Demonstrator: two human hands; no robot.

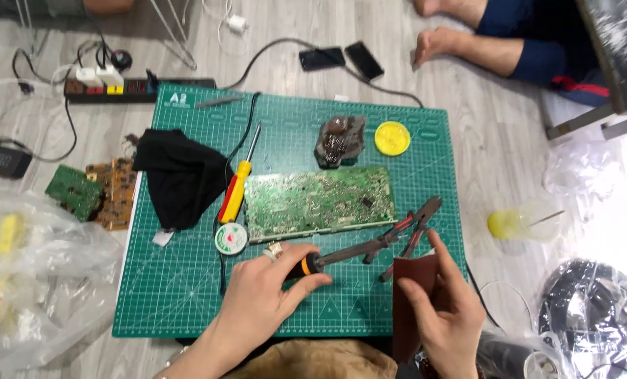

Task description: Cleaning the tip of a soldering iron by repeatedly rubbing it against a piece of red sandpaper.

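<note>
My left hand (261, 298) grips the black-and-orange handle of a soldering iron (341, 256), whose dark shaft points right toward the pliers. My right hand (443, 309) holds a brown sheet of sandpaper (408, 281) upright near the iron's tip. A long green circuit board (318, 201) lies just beyond both hands on the green cutting mat (180, 295). Red-handled pliers (415, 224) rest beside the board's right end.
On the mat lie a black cloth (180, 175), a red-and-yellow screwdriver (235, 189), a round solder reel (230, 238), a wire-wool tip cleaner (339, 140) and a yellow lid (392, 137). A power strip (110, 89), two phones (341, 57) and another person's bare feet (443, 42) sit beyond.
</note>
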